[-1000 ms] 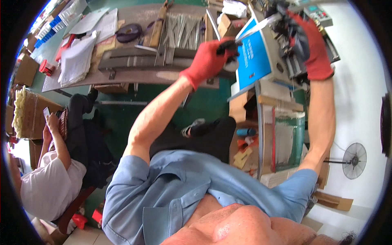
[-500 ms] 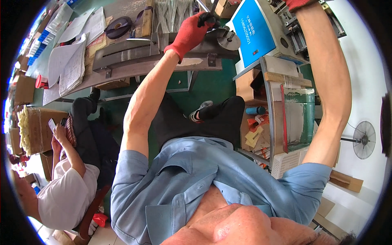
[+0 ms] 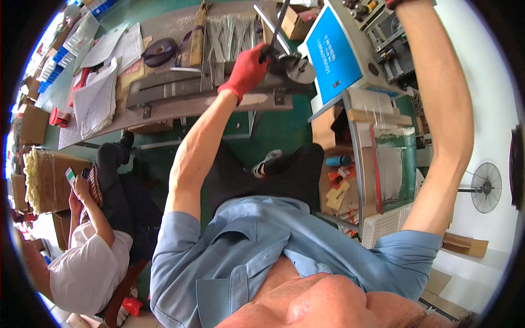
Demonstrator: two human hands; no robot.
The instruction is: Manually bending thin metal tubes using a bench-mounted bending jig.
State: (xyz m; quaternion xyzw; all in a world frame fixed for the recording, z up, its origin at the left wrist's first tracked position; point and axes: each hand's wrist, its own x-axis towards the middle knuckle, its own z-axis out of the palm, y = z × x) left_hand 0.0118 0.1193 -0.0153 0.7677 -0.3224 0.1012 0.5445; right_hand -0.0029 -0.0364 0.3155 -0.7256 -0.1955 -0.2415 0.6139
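Wearing a blue shirt point(image 3: 235, 240), person is on the near side of the blue-faced machine point(image 3: 328, 63), one forearm out to either side of it. Metal-framed rack point(image 3: 353, 142) sits just nearside of the machine, green-edged panel point(image 3: 396, 164) beside it.

Left hand point(image 3: 245, 74) is left of the machine: red glove, fingers curled round the lower end of a dark rod point(image 3: 280, 24). Rod slants up and away, left of the machine; far end runs out of view. Can't tell if it's stiff. Studded metal disc point(image 3: 298, 75) is between that hand and the machine. Further left of the machine, on the bench point(image 3: 172, 19): clear strands point(image 3: 232, 44).

Right hand point(image 3: 403, 3) is beyond the machine, to its right, cut off by the top edge. Only the cuff end shows; can't tell what those fingers are doing.

Just changed: hands are now wide apart. My read: the work spans both sides of the machine, right-side contact unconfirmed.

Vs one second ago: both gloves show there, pale strip between them, left one at the machine. Now left is clear of it, disc exposed. Can't tell if strip and rod are one piece.
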